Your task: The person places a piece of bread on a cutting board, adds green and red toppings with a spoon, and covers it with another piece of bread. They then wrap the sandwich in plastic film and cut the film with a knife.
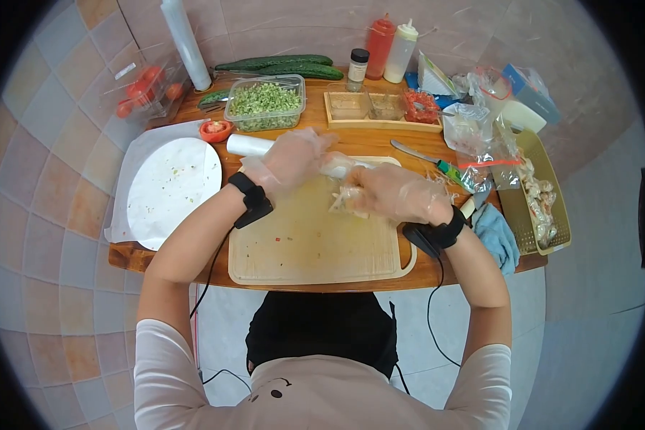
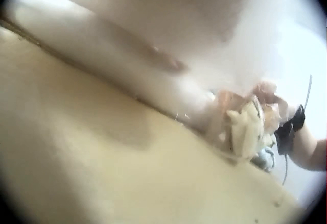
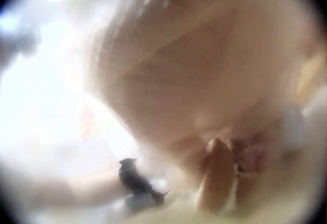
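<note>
Both hands wear clear plastic gloves. In the head view the left hand (image 1: 294,159) lies over a white roll (image 1: 248,145) at the back edge of the cutting board (image 1: 312,247), its fingers extended toward the right. The right hand (image 1: 401,192) grips a pale, folded food piece (image 1: 347,199) above the board's right half. In the left wrist view the food piece (image 2: 248,128) shows pale layers in the right hand's fingers. The right wrist view is blurred; the right hand (image 3: 179,71) fills much of it, with a brownish food edge (image 3: 218,175) below.
A white round sheet (image 1: 173,190) lies left. Behind are a tomato half (image 1: 216,130), chopped greens (image 1: 265,99), cucumbers (image 1: 301,70), a sectioned tray (image 1: 387,123) and bottles (image 1: 400,54). Right are a knife (image 1: 416,153), a blue cloth (image 1: 496,236) and a basket (image 1: 560,215).
</note>
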Action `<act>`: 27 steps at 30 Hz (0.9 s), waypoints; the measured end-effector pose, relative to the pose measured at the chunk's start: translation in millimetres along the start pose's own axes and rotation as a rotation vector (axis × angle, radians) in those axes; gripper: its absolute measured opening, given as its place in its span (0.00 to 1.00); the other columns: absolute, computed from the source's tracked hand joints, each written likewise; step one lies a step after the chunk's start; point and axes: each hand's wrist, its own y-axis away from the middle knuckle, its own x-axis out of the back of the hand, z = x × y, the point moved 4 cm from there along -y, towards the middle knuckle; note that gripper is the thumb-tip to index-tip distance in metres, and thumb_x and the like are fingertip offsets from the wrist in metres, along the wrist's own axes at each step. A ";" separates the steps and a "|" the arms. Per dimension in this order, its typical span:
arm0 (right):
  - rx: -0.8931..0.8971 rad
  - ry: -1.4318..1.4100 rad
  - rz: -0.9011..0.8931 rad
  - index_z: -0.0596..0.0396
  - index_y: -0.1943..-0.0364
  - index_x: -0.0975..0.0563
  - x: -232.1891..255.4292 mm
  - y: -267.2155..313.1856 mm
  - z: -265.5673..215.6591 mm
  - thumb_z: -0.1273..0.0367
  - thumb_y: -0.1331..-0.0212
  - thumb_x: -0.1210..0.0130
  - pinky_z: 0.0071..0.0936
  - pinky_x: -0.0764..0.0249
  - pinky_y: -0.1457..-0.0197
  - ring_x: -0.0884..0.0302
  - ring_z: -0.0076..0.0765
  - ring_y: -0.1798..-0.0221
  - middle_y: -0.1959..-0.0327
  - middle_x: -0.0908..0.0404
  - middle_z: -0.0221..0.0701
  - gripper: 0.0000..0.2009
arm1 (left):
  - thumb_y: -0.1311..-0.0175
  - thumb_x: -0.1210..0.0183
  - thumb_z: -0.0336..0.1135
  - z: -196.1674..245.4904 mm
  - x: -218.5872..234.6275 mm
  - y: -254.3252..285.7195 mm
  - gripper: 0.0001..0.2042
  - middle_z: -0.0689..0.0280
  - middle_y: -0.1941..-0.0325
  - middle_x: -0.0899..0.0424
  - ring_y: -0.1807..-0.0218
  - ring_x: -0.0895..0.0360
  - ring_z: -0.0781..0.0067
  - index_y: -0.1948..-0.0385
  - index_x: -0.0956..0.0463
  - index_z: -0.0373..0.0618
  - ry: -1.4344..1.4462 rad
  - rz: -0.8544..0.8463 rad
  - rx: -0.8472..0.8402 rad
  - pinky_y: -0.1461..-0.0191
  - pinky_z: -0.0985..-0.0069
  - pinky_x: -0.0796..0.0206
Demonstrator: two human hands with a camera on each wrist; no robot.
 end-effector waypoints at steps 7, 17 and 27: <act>0.067 0.146 0.082 0.56 0.54 0.17 -11.9 -20.6 7.9 0.60 0.38 0.42 0.48 0.24 0.47 0.18 0.59 0.55 0.61 0.16 0.51 0.16 | 0.32 0.42 0.46 5.0 16.3 6.0 0.23 0.50 0.58 0.16 0.54 0.17 0.48 0.38 0.25 0.47 -0.008 -0.157 0.106 0.48 0.57 0.26; 0.342 0.289 0.502 0.58 0.63 0.18 -25.7 5.0 3.7 0.65 0.44 0.36 0.47 0.24 0.49 0.19 0.53 0.56 0.64 0.19 0.46 0.11 | 0.33 0.41 0.43 4.7 20.8 -11.3 0.19 0.52 0.64 0.16 0.58 0.17 0.51 0.44 0.21 0.47 -0.155 -0.036 0.069 0.55 0.59 0.27; 0.277 0.409 0.421 0.64 0.66 0.21 -39.8 -0.7 14.9 0.68 0.43 0.41 0.43 0.22 0.49 0.18 0.51 0.54 0.62 0.18 0.46 0.10 | 0.35 0.40 0.45 4.9 12.4 -1.0 0.24 0.58 0.62 0.18 0.57 0.19 0.58 0.38 0.27 0.48 -0.257 -0.079 0.032 0.55 0.61 0.29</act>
